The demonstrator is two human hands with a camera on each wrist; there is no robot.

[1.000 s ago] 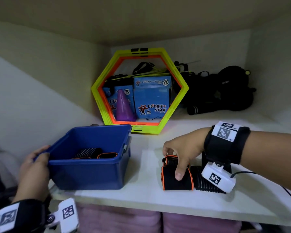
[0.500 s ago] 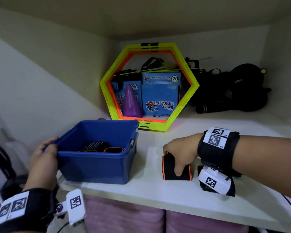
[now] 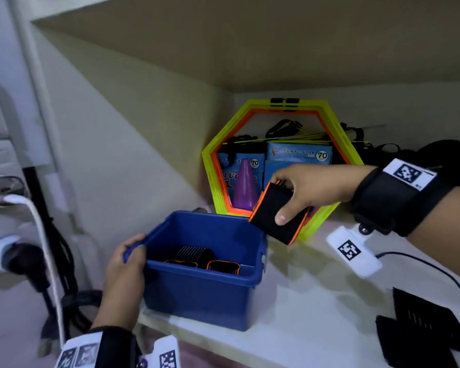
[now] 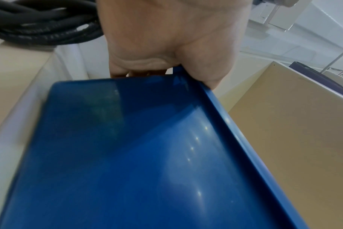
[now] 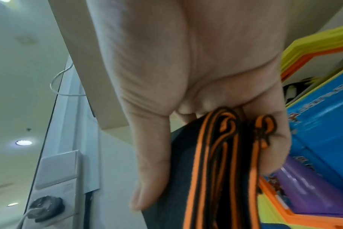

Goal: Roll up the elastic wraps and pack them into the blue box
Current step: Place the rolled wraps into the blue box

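The blue box (image 3: 197, 290) stands near the shelf's front left edge, with rolled black-and-orange wraps (image 3: 205, 258) lying inside. My left hand (image 3: 126, 264) grips the box's left rim (image 4: 178, 72), thumb over the edge. My right hand (image 3: 300, 192) holds a rolled black wrap with orange edging (image 3: 272, 219) in the air, just above and behind the box's right rear corner. In the right wrist view the thumb and fingers pinch the roll (image 5: 221, 162) from both sides. Another black wrap (image 3: 422, 330) lies flat on the shelf at the right.
A yellow-and-orange hexagon frame (image 3: 282, 166) leans at the back, with blue card packs (image 3: 299, 155) and a purple cone (image 3: 243, 188) behind it. Black bags (image 3: 449, 155) sit at back right. Cables (image 3: 48, 261) and a wall socket are left of the shelf.
My right hand has lifted the rolled wrap off the shelf and carried it left and up toward the box. My left hand kept its grip on the rim.
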